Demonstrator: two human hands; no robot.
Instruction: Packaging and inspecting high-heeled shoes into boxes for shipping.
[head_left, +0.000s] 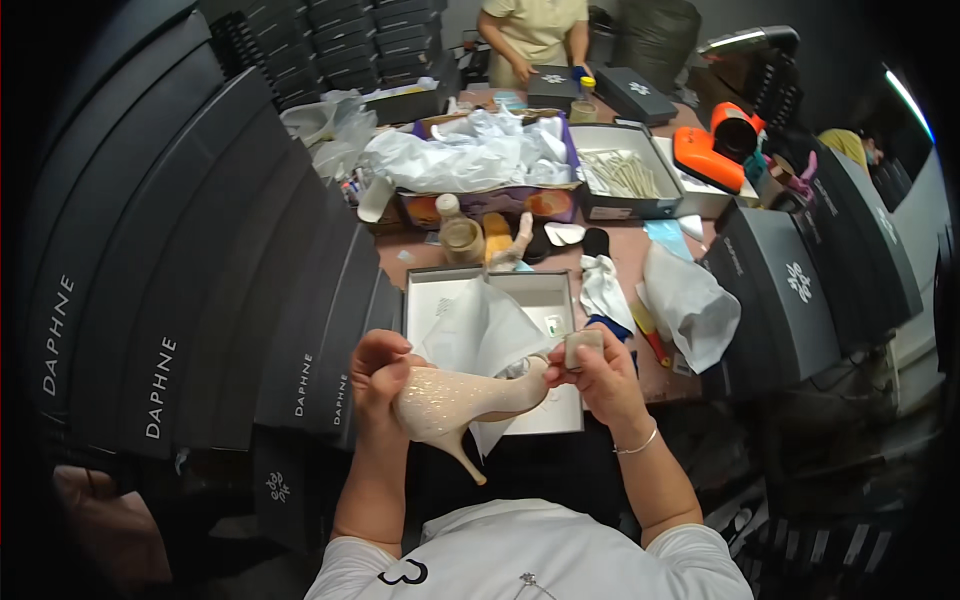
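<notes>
A sparkly pale-pink high-heeled shoe is held sideways in front of me, its thin heel pointing down. My left hand is closed around the back of the shoe. At the toe end, my right hand pinches a small beige-grey block, its fingertips close to or touching the toe. Whether the block itself touches the shoe, I cannot tell. Beneath the shoe lies an open shoebox with white tissue paper in it.
Dark shoeboxes stack high at left and right. Behind stand a jar, a carton with white plastic bags, a box of pale sticks and an orange heat-gun-like tool. A co-worker stands across the table.
</notes>
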